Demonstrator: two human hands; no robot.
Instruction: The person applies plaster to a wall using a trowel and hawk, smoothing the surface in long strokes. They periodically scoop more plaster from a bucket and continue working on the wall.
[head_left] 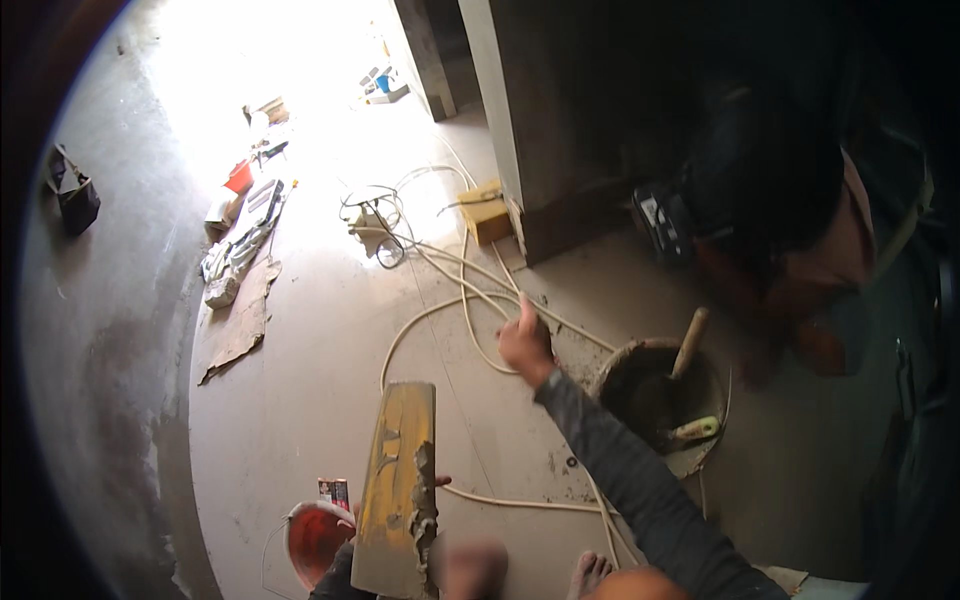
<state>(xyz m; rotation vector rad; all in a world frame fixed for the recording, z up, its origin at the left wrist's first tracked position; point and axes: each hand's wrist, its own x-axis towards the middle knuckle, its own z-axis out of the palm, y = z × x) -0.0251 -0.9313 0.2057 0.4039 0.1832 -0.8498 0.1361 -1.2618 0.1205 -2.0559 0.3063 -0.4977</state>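
Observation:
A long yellowish slab (400, 460) with grey mortar smeared over its face and lumped along its right edge stands tilted in front of me. My left hand (346, 528) grips it, mostly hidden behind it, with fingertips showing at both edges. Stretched forward over pale cables (470, 300), my right hand (526, 345) has its index finger extended and thumb apart, the other fingers curled and partly hidden. I see nothing held in it. Beside my right forearm sits a mortar bucket (610, 385) containing a wooden-handled tool (690, 343) and a pale-handled tool (697, 429).
A red-lined bucket (312, 545) stands at lower left. A yellow block-shaped thing (486, 213) lies by the wall edge (500, 130). Tools and scraps lie around a cardboard piece (240, 325). Another person in dark clothing (770, 190) crouches at right. My bare foot (590, 573) shows below.

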